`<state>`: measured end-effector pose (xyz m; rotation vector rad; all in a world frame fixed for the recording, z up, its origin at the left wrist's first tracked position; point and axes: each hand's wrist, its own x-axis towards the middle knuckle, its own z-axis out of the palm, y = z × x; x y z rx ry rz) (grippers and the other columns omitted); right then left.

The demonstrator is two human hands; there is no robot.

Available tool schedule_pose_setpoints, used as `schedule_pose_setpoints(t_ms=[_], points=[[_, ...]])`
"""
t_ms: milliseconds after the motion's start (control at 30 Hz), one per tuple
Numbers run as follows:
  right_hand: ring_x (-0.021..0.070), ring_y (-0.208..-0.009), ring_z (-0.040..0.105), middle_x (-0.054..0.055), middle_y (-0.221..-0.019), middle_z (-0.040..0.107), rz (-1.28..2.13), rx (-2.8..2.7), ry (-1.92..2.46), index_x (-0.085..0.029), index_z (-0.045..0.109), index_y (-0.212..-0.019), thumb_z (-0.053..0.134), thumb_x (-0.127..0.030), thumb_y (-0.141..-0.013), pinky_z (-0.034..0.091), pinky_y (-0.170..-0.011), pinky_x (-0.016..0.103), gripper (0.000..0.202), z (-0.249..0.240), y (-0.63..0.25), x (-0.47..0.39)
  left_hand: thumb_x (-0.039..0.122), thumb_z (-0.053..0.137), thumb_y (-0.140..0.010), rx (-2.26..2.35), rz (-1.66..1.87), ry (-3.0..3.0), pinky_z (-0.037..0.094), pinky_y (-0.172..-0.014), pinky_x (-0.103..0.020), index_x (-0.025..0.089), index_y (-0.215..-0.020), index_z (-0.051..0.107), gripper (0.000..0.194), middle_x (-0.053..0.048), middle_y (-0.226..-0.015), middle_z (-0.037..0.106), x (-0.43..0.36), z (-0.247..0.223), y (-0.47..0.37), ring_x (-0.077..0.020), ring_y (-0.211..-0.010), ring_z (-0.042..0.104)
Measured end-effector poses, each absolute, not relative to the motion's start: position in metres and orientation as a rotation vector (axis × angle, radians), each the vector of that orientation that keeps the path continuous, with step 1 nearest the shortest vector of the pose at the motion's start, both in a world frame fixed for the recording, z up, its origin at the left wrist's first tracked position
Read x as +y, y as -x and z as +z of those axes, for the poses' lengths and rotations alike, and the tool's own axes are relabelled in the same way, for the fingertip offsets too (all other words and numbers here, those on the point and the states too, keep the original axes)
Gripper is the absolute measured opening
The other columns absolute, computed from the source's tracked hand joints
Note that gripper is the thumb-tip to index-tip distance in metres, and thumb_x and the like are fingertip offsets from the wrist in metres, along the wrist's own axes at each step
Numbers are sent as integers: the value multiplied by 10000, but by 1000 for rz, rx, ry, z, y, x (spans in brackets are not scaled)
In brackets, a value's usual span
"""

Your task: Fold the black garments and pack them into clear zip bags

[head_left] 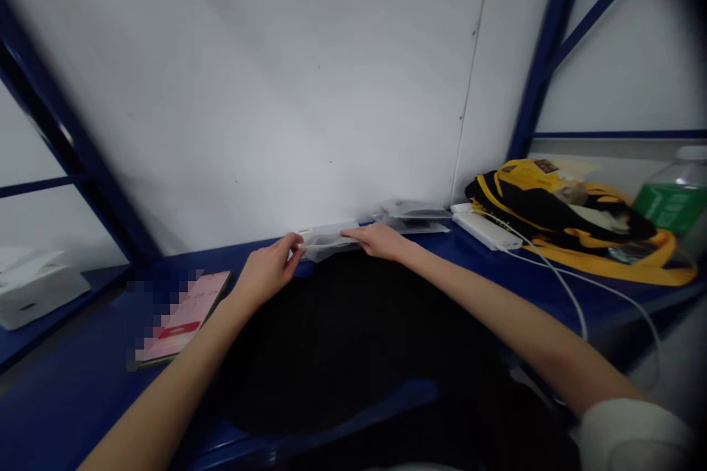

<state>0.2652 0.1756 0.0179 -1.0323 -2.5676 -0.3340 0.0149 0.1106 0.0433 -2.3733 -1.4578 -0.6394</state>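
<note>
A translucent plastic bag (331, 237) lies at the far edge of the blue table, close against the white wall. My left hand (270, 266) pinches its left end between thumb and fingers. On the bag's right side, my right hand (381, 241) grips the edge, index finger stretched along it and the other fingers curled under. Large black cloth (353, 338) spreads below both hands and meets the near edge of the bag; whether it goes inside the bag I cannot tell. More flat clear plastic bags (412, 215) rest just beyond my right hand.
To the left lies a phone (188, 313) with a pink screen, partly blurred out. On the right are a white power bank (486, 230) with a cable, a black and yellow bag (563, 213) and a green-labelled bottle (677, 191). A white box (41, 291) stands far left. Blue metal posts (82, 140) flank the table.
</note>
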Motion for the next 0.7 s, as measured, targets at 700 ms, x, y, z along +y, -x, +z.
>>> schedule_pose_setpoints(t_ms=[700], points=[[225,-1116,473,82,-1251,511,-350,-2065,1760,-149,461,-1242,452,-75,-659,362,-920,320,587,4,-424,236,431,340,-848,-1520,-298,2792,397,-888,-359,197,-1128,518,406,-104,-1147,540,124,10,-22,-234,-1022,528]])
